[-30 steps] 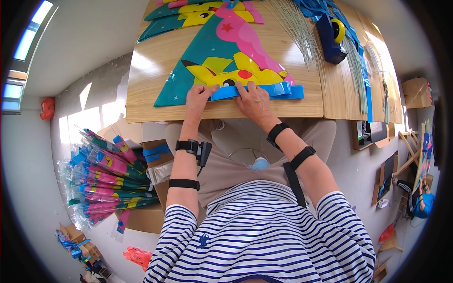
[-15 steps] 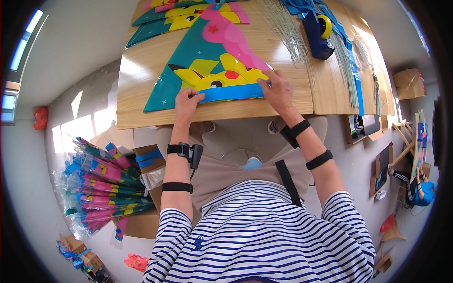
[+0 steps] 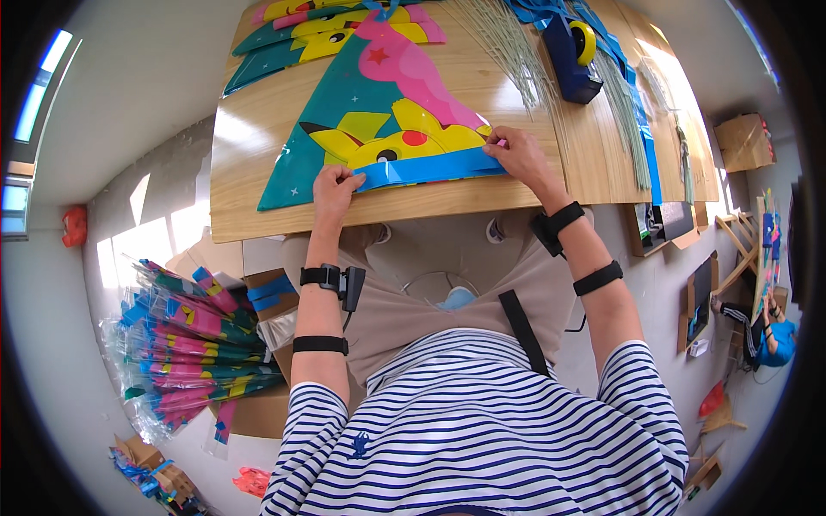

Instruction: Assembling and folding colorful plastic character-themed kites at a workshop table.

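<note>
Wooden table (image 3: 245, 168), glossy teal-and-pink triangle (image 3: 342, 96), blue strip (image 3: 430, 165), left fingers (image 3: 347, 178) and right fingers (image 3: 500, 136) pinching its ends

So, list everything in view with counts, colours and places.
Strip: 1, blue, between hands
Triangular sheet: 1, multicoloured, beneath strip
Table: 1, light brown, top centre
Other sheets: several, multicoloured, table's far left
Tape dispenser: 1, dark blue, table's right
Thin rods: many, pale green, near dispenser
Loose strips: several, blue, table's right
Wrapped bundles: many, multicoloured, lower left
Cardboard boxes: several, brown, both sides
Bags: 2 or more, red, left
Co-worker: 1, blue top, far right
Left hand: 1, bare, strip's left end
Right hand: 1, bare, strip's right end
</note>
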`<state>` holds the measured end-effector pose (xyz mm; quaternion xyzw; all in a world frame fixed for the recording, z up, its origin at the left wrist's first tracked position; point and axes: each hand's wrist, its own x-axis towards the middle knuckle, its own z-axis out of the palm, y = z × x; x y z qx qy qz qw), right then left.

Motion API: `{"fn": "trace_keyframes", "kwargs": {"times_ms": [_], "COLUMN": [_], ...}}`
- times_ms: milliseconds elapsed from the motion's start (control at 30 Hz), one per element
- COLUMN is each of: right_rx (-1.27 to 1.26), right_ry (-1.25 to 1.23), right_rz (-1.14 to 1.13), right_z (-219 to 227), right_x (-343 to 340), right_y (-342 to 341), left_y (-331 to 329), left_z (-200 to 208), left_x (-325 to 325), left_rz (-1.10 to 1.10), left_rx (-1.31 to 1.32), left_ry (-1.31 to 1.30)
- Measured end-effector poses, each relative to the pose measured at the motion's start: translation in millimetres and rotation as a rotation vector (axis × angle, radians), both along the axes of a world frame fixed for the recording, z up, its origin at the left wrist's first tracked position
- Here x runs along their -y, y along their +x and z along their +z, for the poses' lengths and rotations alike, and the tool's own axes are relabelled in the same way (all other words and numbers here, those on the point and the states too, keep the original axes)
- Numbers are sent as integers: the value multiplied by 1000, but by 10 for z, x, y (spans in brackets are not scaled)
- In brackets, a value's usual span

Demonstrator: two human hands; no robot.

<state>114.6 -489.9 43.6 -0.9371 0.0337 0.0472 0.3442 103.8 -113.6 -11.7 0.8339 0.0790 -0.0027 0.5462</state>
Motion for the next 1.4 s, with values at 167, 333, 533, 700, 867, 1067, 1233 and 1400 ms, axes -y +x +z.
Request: {"fn": "trace_keyframes", "kwargs": {"times_ms": [167, 333, 533, 700, 867, 1067, 1233, 1400], "right_rx": [7, 3, 51, 190, 273, 252, 280, 324], "right_ry": [45, 117, -79, -224, -234, -188, -202, -337], "right_rz": [-62, -94, -106, -60, -17, -51, -35, -38], "right_z": [-110, -148, -113, -193, -302, -339, -361, -239], "right_x": [32, 25, -58, -120, -99, -75, -75, -191], "right_y": [-12, 0, -62, -146, -177, -188, -222, -291], "left_y": [-6, -13, -16, -16, -36, -40, -31, -46], "left_z": [98, 132, 113, 70, 56, 80, 89, 71], "left_x": [46, 27, 61, 73, 132, 194, 209, 270], "left_rz": [-35, -24, -18, -14, 1, 19, 19, 49], "left_rx": [-49, -46, -3, 49, 117, 125, 110, 131], "left_ry": [28, 67, 144, 215, 298, 318, 376, 441]}}
